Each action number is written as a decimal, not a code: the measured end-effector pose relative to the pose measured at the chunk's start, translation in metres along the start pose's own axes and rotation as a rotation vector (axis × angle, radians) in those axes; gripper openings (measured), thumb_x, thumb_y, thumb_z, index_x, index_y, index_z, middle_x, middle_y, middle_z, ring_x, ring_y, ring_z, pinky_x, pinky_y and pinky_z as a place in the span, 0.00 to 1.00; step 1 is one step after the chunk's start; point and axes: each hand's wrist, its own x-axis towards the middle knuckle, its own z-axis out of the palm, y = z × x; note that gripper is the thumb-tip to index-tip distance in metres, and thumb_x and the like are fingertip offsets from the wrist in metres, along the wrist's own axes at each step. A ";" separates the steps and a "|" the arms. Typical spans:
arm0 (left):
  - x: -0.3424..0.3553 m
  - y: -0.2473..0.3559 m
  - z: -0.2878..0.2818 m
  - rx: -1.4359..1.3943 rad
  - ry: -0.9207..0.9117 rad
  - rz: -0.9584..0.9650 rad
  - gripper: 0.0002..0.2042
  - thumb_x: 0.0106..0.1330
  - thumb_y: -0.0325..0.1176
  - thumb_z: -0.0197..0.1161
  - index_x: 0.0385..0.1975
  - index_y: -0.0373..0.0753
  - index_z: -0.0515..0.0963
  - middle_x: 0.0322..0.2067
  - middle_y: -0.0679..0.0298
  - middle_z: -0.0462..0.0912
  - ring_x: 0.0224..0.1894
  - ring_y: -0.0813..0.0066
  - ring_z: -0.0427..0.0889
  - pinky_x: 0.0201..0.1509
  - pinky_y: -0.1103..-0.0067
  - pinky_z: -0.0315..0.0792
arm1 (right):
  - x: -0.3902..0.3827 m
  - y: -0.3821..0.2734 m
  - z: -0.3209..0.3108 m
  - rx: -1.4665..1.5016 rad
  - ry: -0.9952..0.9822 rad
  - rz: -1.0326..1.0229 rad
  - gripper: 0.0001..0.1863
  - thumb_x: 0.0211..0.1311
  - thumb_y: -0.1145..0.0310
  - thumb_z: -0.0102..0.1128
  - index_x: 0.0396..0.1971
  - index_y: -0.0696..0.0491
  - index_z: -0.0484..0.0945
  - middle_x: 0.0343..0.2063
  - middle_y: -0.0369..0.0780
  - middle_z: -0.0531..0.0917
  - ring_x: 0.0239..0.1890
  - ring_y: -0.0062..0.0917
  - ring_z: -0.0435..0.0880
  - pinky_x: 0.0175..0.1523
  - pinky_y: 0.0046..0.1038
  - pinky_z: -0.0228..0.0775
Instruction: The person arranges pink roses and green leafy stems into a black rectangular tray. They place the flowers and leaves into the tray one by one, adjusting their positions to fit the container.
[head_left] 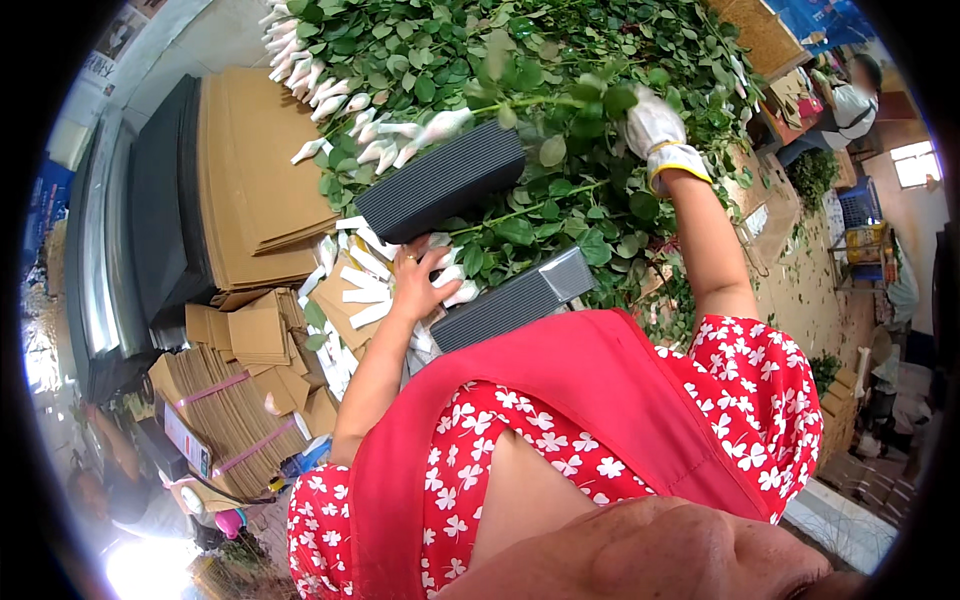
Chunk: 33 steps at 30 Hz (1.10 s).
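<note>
My right hand [658,130], in a white glove with a yellow-edged cuff, is closed round the leafy end of a long rose stem [540,101]. The stem runs left to a bud in a white sleeve [447,124]. My bare left hand [418,280] lies with fingers spread on white-sleeved buds [462,292] in the gap between two dark ribbed blocks. One block [440,182] stands on the far side, the other [510,302] close to my apron. More leafy stems [515,232] lie in that gap. Loose white sleeves [365,285] are left of my hand.
A thick heap of leafy rose stems [420,60] covers the far bench, sleeved buds [300,70] along its left. Cardboard sheets [265,160] and bundled folded cartons [215,400] stand at left. Another person [852,105] is far right, near a blue crate [858,205].
</note>
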 end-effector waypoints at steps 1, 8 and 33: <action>-0.001 0.000 -0.002 -0.010 0.001 -0.013 0.30 0.43 0.40 0.78 0.51 0.47 0.80 0.60 0.48 0.71 0.62 0.45 0.68 0.66 0.58 0.63 | -0.001 -0.004 -0.007 -0.029 0.115 -0.031 0.18 0.67 0.56 0.55 0.54 0.44 0.76 0.36 0.48 0.86 0.37 0.47 0.85 0.42 0.43 0.78; 0.003 0.000 0.004 -0.070 -0.008 -0.015 0.31 0.43 0.39 0.78 0.52 0.48 0.80 0.60 0.47 0.71 0.62 0.45 0.67 0.67 0.58 0.62 | -0.051 -0.001 -0.064 0.074 0.315 -0.226 0.12 0.64 0.64 0.57 0.41 0.58 0.75 0.29 0.52 0.83 0.31 0.45 0.84 0.37 0.44 0.77; 0.012 -0.007 0.009 -0.094 -0.058 -0.051 0.30 0.42 0.42 0.78 0.51 0.46 0.81 0.62 0.53 0.72 0.63 0.46 0.68 0.68 0.60 0.62 | -0.114 -0.183 0.090 0.174 -0.612 -1.104 0.21 0.62 0.55 0.57 0.50 0.50 0.80 0.41 0.46 0.86 0.43 0.39 0.85 0.44 0.37 0.78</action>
